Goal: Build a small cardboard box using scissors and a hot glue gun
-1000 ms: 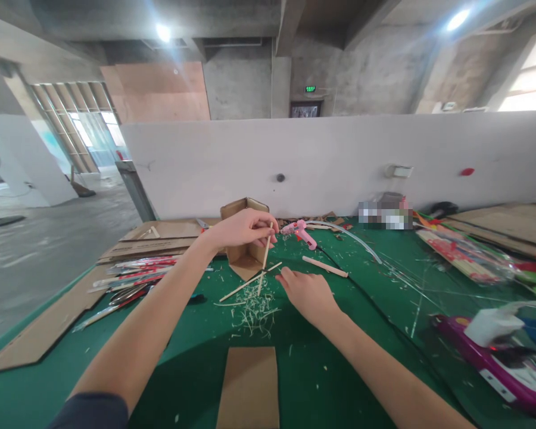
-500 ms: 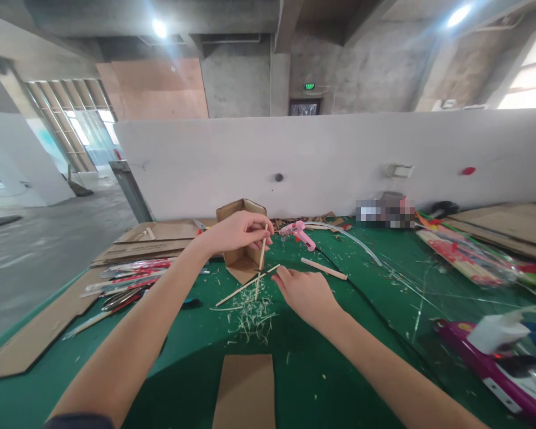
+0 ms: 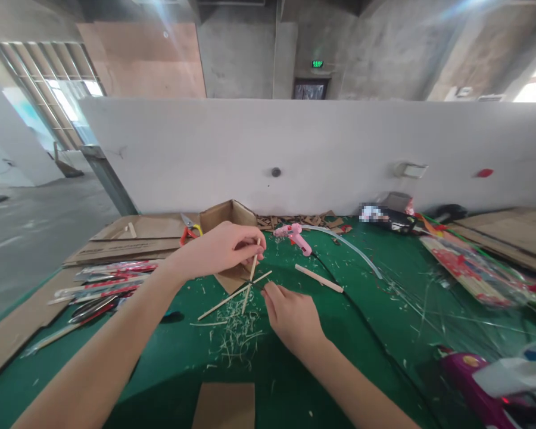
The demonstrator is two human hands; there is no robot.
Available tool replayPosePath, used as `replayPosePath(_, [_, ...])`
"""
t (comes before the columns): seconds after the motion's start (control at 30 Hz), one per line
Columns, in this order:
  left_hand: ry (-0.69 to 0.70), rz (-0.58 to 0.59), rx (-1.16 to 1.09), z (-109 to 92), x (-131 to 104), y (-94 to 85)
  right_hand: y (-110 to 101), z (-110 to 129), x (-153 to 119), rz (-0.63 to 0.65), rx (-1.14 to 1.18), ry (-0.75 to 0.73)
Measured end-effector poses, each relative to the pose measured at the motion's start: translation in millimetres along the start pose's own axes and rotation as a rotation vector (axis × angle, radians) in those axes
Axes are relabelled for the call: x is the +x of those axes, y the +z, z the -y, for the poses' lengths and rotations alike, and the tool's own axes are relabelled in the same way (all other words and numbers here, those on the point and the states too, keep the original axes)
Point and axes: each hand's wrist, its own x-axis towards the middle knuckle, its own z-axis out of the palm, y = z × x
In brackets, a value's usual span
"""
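My left hand [image 3: 243, 247] pinches the upper end of a thin wooden stick [image 3: 254, 262], which slants down toward the green table. Its lower part meets other thin sticks [image 3: 223, 304] that cross over a pile of pale shavings [image 3: 239, 333]. Closed around a small dark, thin tool is my right hand [image 3: 290, 310]; the tool's tip touches or nearly touches the stick, and its handle is hidden in my fingers. Just behind my left hand stands an open cardboard box [image 3: 223, 215], partly covered by that hand.
A pink glue gun [image 3: 297, 237] and a wooden rod [image 3: 319, 278] lie to the right. Orange-handled scissors [image 3: 189, 229] and wrapped tools [image 3: 102, 286] are left. A purple device [image 3: 467, 381] sits at the right front, a cardboard piece [image 3: 226, 405] at the near edge.
The camera view has tilted down and shifted. Both hands keep their grips near the crossed sticks, with only slight movement.
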Motion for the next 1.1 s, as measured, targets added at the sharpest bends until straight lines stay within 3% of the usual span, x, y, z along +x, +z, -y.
replayPosePath(0.13, [-0.012,0.019,0.038,-2,3,-3.3,7,-3,-5,0.076,0.024,-0.086])
replayPosePath(0.3, [-0.048,0.029,-0.016,4,5,-5.1,11,-7,-4,0.054,0.052,-0.12])
replayPosePath(0.53, [-0.13,0.019,0.024,0,7,-1.9,10,-14,4,-0.011,0.157,-0.061])
replayPosePath(0.8, [-0.233,0.022,-0.028,14,15,-3.0,11,-16,13,-0.018,0.198,-0.049])
replayPosePath(1.1, [-0.194,-0.007,-0.033,19,16,-1.9,12,-12,7,0.033,0.1,-0.093])
